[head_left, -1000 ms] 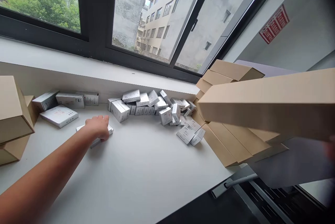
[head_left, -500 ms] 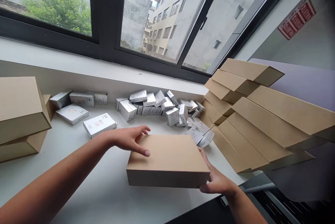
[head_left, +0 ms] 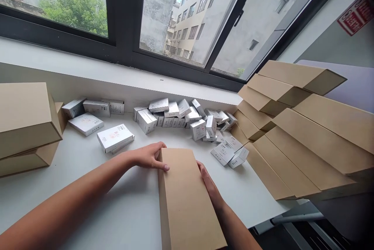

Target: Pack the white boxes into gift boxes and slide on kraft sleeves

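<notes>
A plain tan cardboard box (head_left: pixel 187 199) lies on the white table between my hands, its long side running toward me and its near end cut off by the frame. My left hand (head_left: pixel 150 156) grips its far left corner, thumb on the top face and fingers behind the edge. Along the right side my right hand (head_left: pixel 209 183) is pressed against the box, its fingertips at the upper edge and the thumb hidden. Just beyond my left hand lies a flat white carton (head_left: pixel 115 137) with small print, partly on top of another one.
Several small white cartons (head_left: pixel 172 113) are heaped along the wall under the window. Tan boxes are stacked at the right (head_left: pixel 304 140) and at the left (head_left: pixel 25 117). The white table's (head_left: pixel 257 199) right edge shows, with dark metal parts below it.
The tan box has turned from lying crosswise to pointing lengthwise toward me. My right hand has moved from its near right corner to its right side. The view has shifted slightly.
</notes>
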{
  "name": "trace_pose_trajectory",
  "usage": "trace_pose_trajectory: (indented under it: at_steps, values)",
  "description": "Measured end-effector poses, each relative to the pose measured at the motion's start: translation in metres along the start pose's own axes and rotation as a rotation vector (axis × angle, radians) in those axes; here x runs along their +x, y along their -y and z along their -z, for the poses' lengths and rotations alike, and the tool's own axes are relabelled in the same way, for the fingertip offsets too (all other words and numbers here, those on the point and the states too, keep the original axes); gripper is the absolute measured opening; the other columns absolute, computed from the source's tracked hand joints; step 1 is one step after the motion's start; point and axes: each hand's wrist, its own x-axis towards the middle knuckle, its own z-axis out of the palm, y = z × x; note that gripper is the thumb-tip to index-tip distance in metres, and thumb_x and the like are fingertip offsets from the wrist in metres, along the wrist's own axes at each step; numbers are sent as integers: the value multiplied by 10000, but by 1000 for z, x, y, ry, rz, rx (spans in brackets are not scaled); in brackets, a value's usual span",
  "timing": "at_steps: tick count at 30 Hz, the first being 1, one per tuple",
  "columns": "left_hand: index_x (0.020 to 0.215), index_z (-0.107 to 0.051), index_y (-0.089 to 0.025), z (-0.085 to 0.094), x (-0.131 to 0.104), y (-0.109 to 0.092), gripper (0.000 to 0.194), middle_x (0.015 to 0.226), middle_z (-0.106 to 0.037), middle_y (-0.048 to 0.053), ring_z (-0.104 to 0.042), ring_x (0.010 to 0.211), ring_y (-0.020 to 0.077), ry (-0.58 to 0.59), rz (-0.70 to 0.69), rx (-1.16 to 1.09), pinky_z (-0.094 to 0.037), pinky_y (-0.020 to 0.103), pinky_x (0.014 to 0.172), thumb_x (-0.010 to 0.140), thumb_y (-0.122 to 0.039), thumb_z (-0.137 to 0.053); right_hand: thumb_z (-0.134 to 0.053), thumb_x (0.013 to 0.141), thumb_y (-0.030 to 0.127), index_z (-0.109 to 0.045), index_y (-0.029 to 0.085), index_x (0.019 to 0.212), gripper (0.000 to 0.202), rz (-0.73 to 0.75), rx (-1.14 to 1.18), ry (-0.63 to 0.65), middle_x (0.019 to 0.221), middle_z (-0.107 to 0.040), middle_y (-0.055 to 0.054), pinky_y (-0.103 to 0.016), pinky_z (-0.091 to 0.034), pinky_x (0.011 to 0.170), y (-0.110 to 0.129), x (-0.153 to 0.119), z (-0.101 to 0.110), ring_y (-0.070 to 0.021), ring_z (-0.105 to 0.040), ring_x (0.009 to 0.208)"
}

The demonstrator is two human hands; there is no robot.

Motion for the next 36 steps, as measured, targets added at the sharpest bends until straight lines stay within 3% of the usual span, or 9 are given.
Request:
trace_pose_trajectory:
  at_steps: [3, 7, 9, 12, 16, 20, 25, 31, 36]
  values:
    - [995, -521, -214, -23, 18, 28, 710, 1009, -625, 38, -580, 920, 238, -85, -130, -93, -423, 285, 711, 595, -766, -718, -438, 905, 727, -421, 290, 1453, 701, -10, 87, -46, 1346, -597, -121, -567, -524, 930, 2, 5, -11, -359, -612, 1198]
    - [734, -398, -220, -44, 25, 34, 697, 696, -462, -38, -423, 688, 159, -297, -169, 32, -260, 266, 597, 528, -794, -737, -396, 904, 741, -336, 335, 1527, 746, 16, 96, -127, 1502, -475, -104, -558, -513, 947, 3, 5, -8, -353, -573, 1264]
    - [680, -355, -219, -49, 25, 32, 735, 630, -395, -53, -368, 648, 142, -293, -157, 27, -211, 271, 575, 472, -786, -773, -293, 923, 746, -279, 320, 1555, 763, 7, 21, -94, 1543, -426, -97, -518, -521, 936, 5, 2, -5, -334, -557, 1292]
    - [661, -327, -217, -52, 25, 31, 779, 622, -371, -65, -329, 640, 126, -285, -119, -58, -186, 266, 560, 401, -768, -811, -210, 928, 743, -255, 291, 1563, 781, -43, 3, -13, 1427, -537, -123, -493, -526, 900, 7, -2, -6, -330, -606, 1223]
    - [635, -302, -212, -56, 25, 30, 818, 604, -342, -78, -293, 631, 110, -293, -92, -115, -172, 260, 547, 331, -753, -836, -425, 893, 723, -415, 331, 1447, 679, -53, 268, -23, 1287, -611, -106, -483, -507, 895, 6, -2, -10, -328, -640, 1100]
    - [605, -332, -209, -61, 27, 27, 814, 558, -365, -85, -303, 613, 105, -253, -112, -114, -165, 259, 535, 275, -740, -855, -561, 844, 720, -574, 304, 1171, 529, -47, 407, -89, 993, -638, -60, -427, -512, 815, 2, 1, -11, -267, -629, 865]
    - [556, -344, -196, -64, 25, 27, 794, 518, -323, -90, -272, 575, 88, -42, -203, -185, -160, 259, 501, 274, -702, -888, -580, 891, 595, -519, 237, 814, 371, 31, 287, -165, 795, -496, -4, -293, -430, 604, -4, 0, -13, -158, -449, 653]
    - [578, -447, -183, -66, 22, 30, 686, 541, -393, -82, -352, 562, 85, 160, -226, -312, -215, 241, 478, 377, -637, -919, -544, 896, 557, -391, 217, 680, 430, 102, 189, -248, 714, -371, 16, -280, -318, 557, -8, -2, -10, -135, -287, 608]
    - [623, -501, -179, -66, 23, 33, 595, 577, -425, -78, -372, 585, 86, 207, -222, -404, -242, 232, 495, 481, -574, -923, -535, 899, 520, -314, 221, 636, 455, 76, 206, -221, 630, -301, 36, -286, -282, 521, -8, -3, -7, -123, -243, 555]
